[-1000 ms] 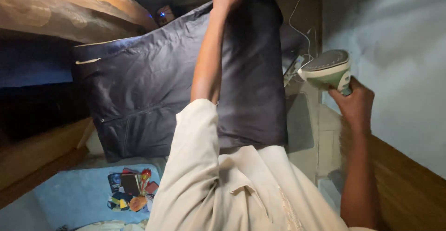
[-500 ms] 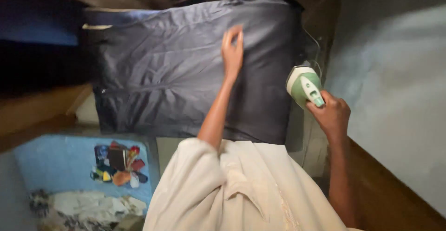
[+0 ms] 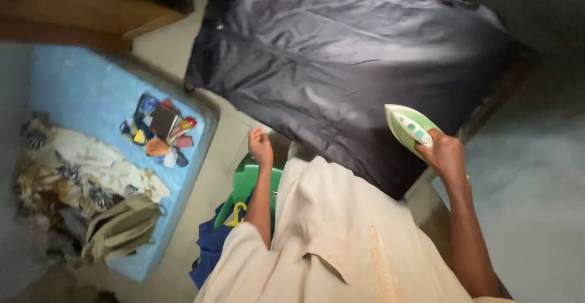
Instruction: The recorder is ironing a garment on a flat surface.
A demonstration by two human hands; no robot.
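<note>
Our right hand (image 3: 443,154) grips the iron (image 3: 409,126), nose pointing onto the cloth (image 3: 341,65) just beyond; our left hand (image 3: 261,144), loosely curled, hangs empty.

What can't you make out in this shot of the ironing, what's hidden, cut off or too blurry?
- Head view: the soleplate of the green and white iron faces away; the right hand covers its handle.
- The dark garment runs off the top edge, so its full shape is unknown.
- The left hand is curled; whether it holds anything cannot be told.
- The green plastic item is partly behind the left arm.
- The small colourful objects on the blue mat are too small to identify.
</note>
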